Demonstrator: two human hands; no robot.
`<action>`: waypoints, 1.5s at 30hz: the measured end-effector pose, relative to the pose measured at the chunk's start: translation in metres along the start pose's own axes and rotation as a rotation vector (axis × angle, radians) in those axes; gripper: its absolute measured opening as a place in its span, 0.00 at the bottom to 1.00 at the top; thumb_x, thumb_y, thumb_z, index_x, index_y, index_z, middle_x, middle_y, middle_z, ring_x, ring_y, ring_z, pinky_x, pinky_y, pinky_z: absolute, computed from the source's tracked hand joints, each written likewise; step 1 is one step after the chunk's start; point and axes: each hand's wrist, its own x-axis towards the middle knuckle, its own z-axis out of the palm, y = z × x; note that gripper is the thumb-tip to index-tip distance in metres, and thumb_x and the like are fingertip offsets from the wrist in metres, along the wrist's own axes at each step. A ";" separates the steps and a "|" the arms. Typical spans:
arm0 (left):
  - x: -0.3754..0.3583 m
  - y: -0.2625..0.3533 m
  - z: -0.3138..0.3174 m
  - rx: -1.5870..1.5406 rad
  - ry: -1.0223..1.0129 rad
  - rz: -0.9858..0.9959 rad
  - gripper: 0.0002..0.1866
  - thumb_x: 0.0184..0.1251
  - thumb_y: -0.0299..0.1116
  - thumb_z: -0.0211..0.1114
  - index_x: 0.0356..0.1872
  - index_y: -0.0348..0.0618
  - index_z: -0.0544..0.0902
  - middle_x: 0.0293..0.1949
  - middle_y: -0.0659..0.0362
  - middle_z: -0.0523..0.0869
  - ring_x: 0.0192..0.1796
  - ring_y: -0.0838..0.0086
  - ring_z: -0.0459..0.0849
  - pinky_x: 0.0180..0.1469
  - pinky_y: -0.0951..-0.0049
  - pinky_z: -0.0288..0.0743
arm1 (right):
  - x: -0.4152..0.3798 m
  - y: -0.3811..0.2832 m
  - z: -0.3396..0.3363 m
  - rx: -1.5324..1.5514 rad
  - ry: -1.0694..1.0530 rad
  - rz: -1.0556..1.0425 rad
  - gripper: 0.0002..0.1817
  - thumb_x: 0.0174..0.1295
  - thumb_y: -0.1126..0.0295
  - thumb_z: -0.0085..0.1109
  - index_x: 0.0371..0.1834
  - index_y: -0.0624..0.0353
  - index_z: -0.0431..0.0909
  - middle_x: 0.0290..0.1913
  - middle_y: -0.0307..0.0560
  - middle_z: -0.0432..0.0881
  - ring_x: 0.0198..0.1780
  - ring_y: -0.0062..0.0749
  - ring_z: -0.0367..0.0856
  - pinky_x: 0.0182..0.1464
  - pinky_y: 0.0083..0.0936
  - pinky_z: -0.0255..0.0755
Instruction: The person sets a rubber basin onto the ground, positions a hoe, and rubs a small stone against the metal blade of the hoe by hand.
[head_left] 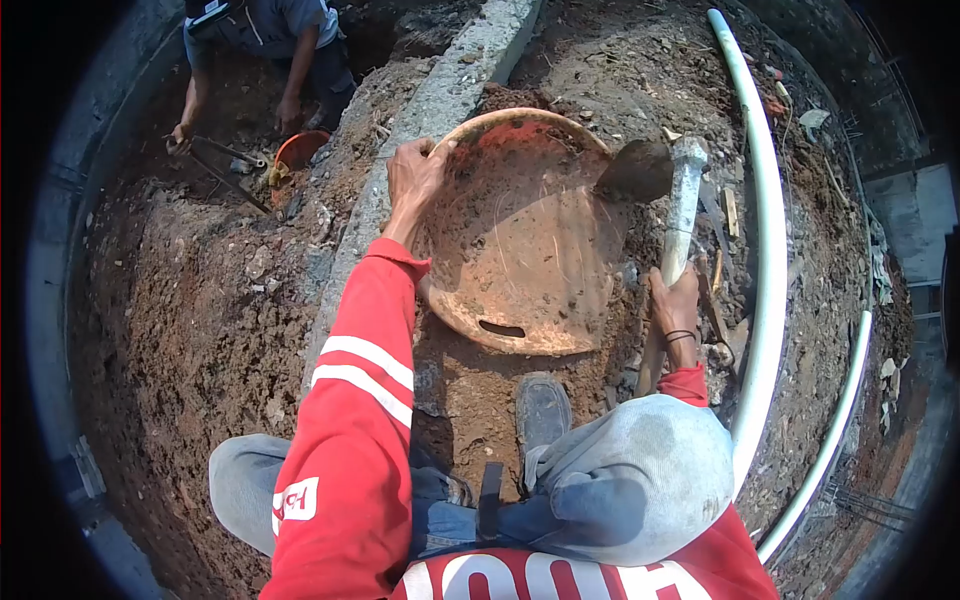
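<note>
A large, dirt-smeared orange pan (530, 240) is tilted up in front of me, with a slot near its lower rim. My left hand (415, 178) grips its upper left rim. On the right, my right hand (676, 300) is wrapped round the wooden handle of a hoe (683, 205). The hoe's dark blade (636, 171) overlaps the pan's right edge. Some loose crumbs of soil lie in the pan.
A concrete beam (425, 115) runs diagonally behind my left hand. Long pale pipes (768, 240) curve along the right. At the upper left, a co-worker (270, 50) holds a tool beside an orange container (299, 149). Rough soil surrounds my boot (543, 408).
</note>
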 end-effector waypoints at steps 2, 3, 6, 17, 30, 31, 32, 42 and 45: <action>0.002 -0.004 -0.002 -0.090 0.021 -0.050 0.25 0.63 0.54 0.70 0.29 0.36 0.87 0.25 0.44 0.86 0.33 0.53 0.88 0.40 0.54 0.76 | -0.032 -0.004 -0.016 -0.028 -0.043 -0.053 0.19 0.62 0.68 0.65 0.53 0.68 0.76 0.42 0.64 0.85 0.44 0.54 0.87 0.50 0.42 0.78; 0.008 -0.009 0.002 -0.071 0.015 -0.071 0.25 0.63 0.54 0.71 0.29 0.36 0.88 0.26 0.42 0.86 0.35 0.49 0.88 0.41 0.53 0.76 | -0.048 0.003 -0.022 -0.042 -0.080 -0.020 0.20 0.62 0.68 0.65 0.54 0.68 0.76 0.42 0.64 0.85 0.45 0.54 0.87 0.50 0.41 0.78; 0.008 -0.005 -0.001 -0.035 0.007 -0.105 0.26 0.63 0.55 0.71 0.28 0.36 0.88 0.27 0.42 0.87 0.36 0.48 0.87 0.42 0.52 0.76 | -0.115 0.016 -0.047 -0.166 -0.154 0.060 0.22 0.62 0.69 0.65 0.57 0.68 0.75 0.43 0.62 0.85 0.44 0.50 0.86 0.51 0.39 0.77; 0.010 -0.017 0.003 -0.217 0.021 -0.043 0.27 0.66 0.54 0.67 0.28 0.33 0.85 0.25 0.41 0.85 0.31 0.48 0.87 0.39 0.52 0.76 | -0.183 0.021 -0.077 0.037 -0.229 0.185 0.22 0.62 0.70 0.65 0.57 0.68 0.75 0.43 0.59 0.85 0.43 0.45 0.85 0.51 0.37 0.77; 0.009 -0.030 0.004 -0.188 0.098 0.029 0.18 0.66 0.42 0.64 0.30 0.33 0.85 0.27 0.38 0.85 0.34 0.43 0.86 0.41 0.49 0.75 | -0.016 -0.110 0.115 0.273 -0.242 -0.337 0.20 0.63 0.68 0.66 0.53 0.70 0.76 0.40 0.57 0.84 0.39 0.42 0.84 0.46 0.36 0.77; 0.009 -0.037 0.004 -0.205 0.127 -0.031 0.18 0.66 0.42 0.64 0.31 0.33 0.85 0.28 0.38 0.85 0.35 0.43 0.86 0.41 0.49 0.75 | -0.014 -0.101 0.128 0.261 -0.322 -0.312 0.18 0.63 0.70 0.64 0.52 0.68 0.74 0.32 0.49 0.80 0.30 0.34 0.80 0.34 0.32 0.75; 0.008 -0.043 0.006 -0.222 0.153 -0.091 0.17 0.66 0.41 0.64 0.31 0.34 0.85 0.29 0.37 0.85 0.35 0.42 0.86 0.42 0.49 0.75 | -0.012 -0.090 0.137 0.247 -0.401 -0.284 0.16 0.63 0.72 0.62 0.50 0.66 0.72 0.24 0.41 0.77 0.20 0.26 0.76 0.22 0.27 0.72; 0.016 -0.043 0.005 -0.167 0.206 -0.189 0.15 0.61 0.37 0.60 0.25 0.34 0.87 0.30 0.32 0.85 0.39 0.35 0.87 0.46 0.46 0.79 | -0.057 -0.087 0.049 -0.029 -0.599 -0.445 0.21 0.55 0.76 0.65 0.52 0.70 0.75 0.40 0.68 0.83 0.43 0.61 0.85 0.48 0.42 0.77; 0.015 -0.044 0.003 -0.169 0.161 -0.167 0.16 0.61 0.38 0.60 0.25 0.33 0.86 0.29 0.33 0.84 0.38 0.36 0.87 0.44 0.46 0.78 | -0.082 -0.076 0.003 -0.130 -0.604 -0.311 0.22 0.54 0.78 0.65 0.53 0.70 0.74 0.39 0.63 0.83 0.43 0.54 0.85 0.49 0.42 0.77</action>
